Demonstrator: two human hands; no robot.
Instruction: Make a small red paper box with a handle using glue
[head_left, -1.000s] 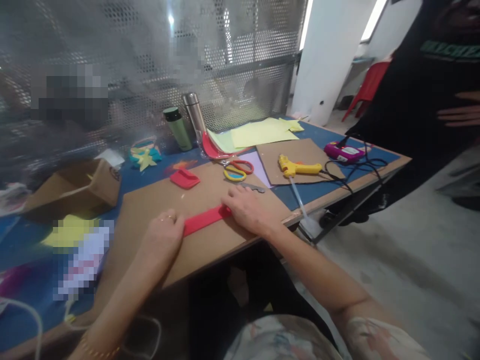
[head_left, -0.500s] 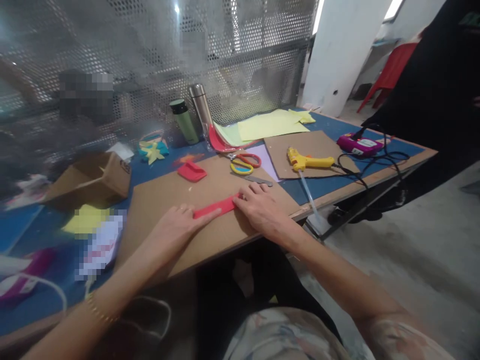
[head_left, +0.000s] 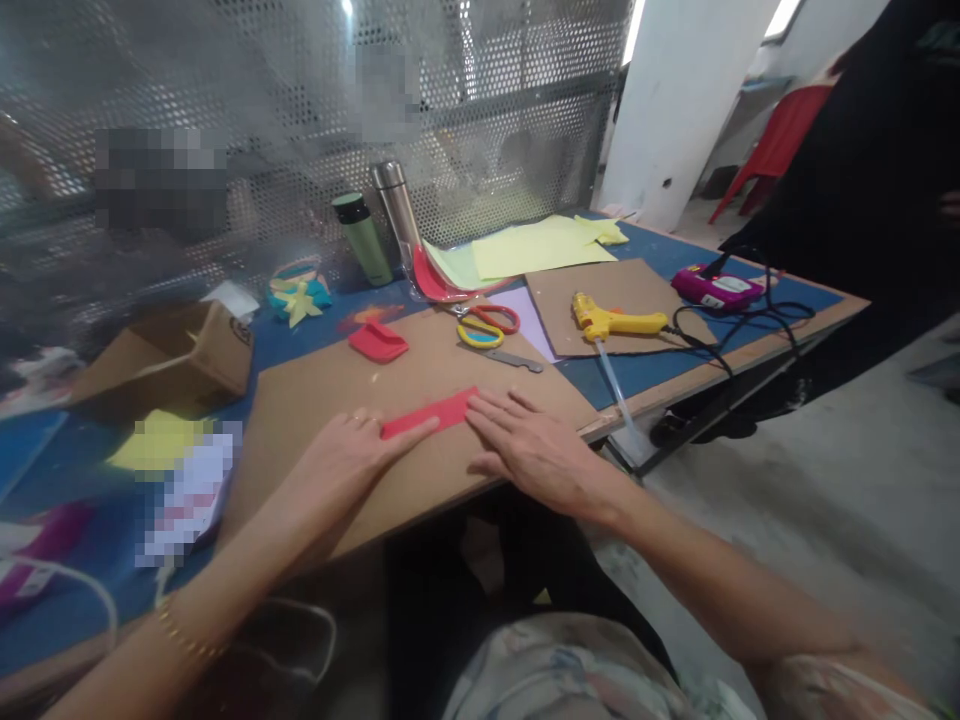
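Observation:
A flat red strip (head_left: 431, 413), of paper or felt, lies slantwise on a brown cardboard sheet (head_left: 315, 385). Over its left end is my left hand (head_left: 349, 450), fingers curled and thumb laid along the near edge, holding it down. My right hand (head_left: 529, 440) rests flat at the strip's right end with fingers stretched out; the fingertips touch it and the thumb points away to the left. Beyond the strip sit a small red folded piece (head_left: 378, 342), scissors (head_left: 487, 325) with red and yellow handles, and a grey blade-like strip (head_left: 516, 361).
A yellow glue gun (head_left: 611, 322) lies on another cardboard piece (head_left: 645, 280) at right, its cord running to a purple power strip (head_left: 716, 288). Two bottles (head_left: 364, 240) stand behind. An open cardboard box (head_left: 169, 360) is at left. A person in black stands at right.
My right hand has let go of the strip's right end, opening from a pinch into flat, outstretched fingers. My left hand stays on the left end. The view has shifted slightly.

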